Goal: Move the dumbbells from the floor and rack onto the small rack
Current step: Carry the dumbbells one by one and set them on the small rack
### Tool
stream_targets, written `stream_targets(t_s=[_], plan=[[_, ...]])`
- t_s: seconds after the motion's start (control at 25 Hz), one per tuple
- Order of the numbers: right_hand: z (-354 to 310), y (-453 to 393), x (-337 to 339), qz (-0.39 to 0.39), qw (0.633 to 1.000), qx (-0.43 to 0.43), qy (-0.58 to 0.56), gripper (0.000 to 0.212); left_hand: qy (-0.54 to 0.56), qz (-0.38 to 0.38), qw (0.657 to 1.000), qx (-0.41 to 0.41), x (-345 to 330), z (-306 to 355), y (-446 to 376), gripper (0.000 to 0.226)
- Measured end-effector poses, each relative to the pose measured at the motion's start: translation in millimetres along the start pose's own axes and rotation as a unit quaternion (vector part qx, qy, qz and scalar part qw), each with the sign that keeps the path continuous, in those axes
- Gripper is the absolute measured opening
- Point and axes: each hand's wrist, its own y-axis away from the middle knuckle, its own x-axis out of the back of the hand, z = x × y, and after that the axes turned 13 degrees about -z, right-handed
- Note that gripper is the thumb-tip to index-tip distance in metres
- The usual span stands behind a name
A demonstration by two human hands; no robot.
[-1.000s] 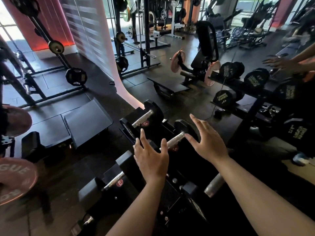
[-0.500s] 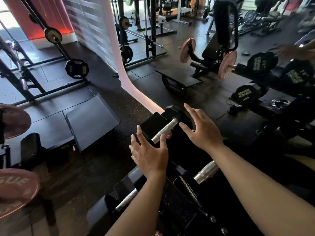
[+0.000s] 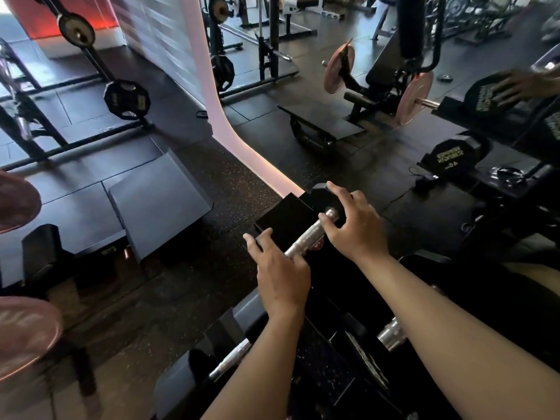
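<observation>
1. A person's two bare hands meet on one black hex dumbbell point(image 3: 306, 228) at the far end of a low black rack point(image 3: 348, 386), seen from a head-worn camera in a gym.
2. The left hand point(image 3: 280, 271) covers the near end of the knurled steel handle point(image 3: 306, 236); its grip is partly curled, fingers draped over the bar and the near head, and whether they wrap fully around cannot be told.
3. The right hand point(image 3: 353, 225) sits at the far end of the same handle, thumb and fingers bent around the bar where it joins the far head, the index finger stretched over the top of that head.
4. The dumbbell lies slantwise, its near head lower left, its far head upper right, resting on the rack's black cradle above the speckled rubber floor point(image 3: 224, 183).
5. Nearer the camera, two more steel handles show on the rack: one point(image 3: 231, 360) below the left forearm, another point(image 3: 391, 334) beside the right forearm.
6. At right, larger dumbbells with yellow lettering point(image 3: 451, 157) sit on a taller rack point(image 3: 515, 189); at the frame's upper right edge, another hand point(image 3: 518, 84), blurred, rests on one.
7. Pink weight plates point(image 3: 413, 98) hang on a machine behind.
</observation>
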Motion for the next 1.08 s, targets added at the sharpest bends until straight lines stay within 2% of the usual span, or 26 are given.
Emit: stream_targets(t_s=[0.24, 0.4, 0.52, 0.72, 0.8, 0.88, 1.0, 1.08], plan=[[8.1, 4.9, 4.7, -0.037, 0.999, 0.002, -0.014, 0.071, 0.01, 0.011, 1.0, -0.013, -2.5, 3.0, 3.8, 0.06], [10.8, 8.8, 26.4, -0.115, 0.991, 0.015, -0.062, 0.077, 0.077, 0.025, 0.997, 0.007, 1.2, 12.1, 12.7, 0.084], [19.8, 33.2, 55.6, -0.094, 0.994, 0.036, -0.048, 0.075, 0.102, 0.053, 0.993, 0.003, -6.7, 18.5, 28.4, 0.099], [62.0, 87.1, 99.6, -0.037, 0.997, 0.064, 0.028, 0.069, 0.057, 0.08, 0.995, -0.004, -38.0, 38.2, 87.8, 0.106], [78.9, 106.6, 107.2, -0.033, 0.995, 0.06, 0.078, 0.068, 0.044, 0.058, 0.997, 0.004, -49.8, 39.2, 111.4, 0.106], [93.7, 130.0, 110.0, -0.044, 0.993, 0.036, 0.108, 0.066, 0.053, 0.005, 0.999, 0.009, -60.8, 36.2, 131.7, 0.103], [104.0, 157.1, 103.7, -0.088, 0.993, -0.003, 0.078, 0.064, 0.107, -0.071, 0.991, 0.02, -71.2, 32.8, 155.1, 0.084], [105.6, 165.8, 97.6, -0.098, 0.994, -0.002, 0.04, 0.066, 0.11, -0.081, 0.99, 0.026, -73.2, 33.1, 164.4, 0.069]])
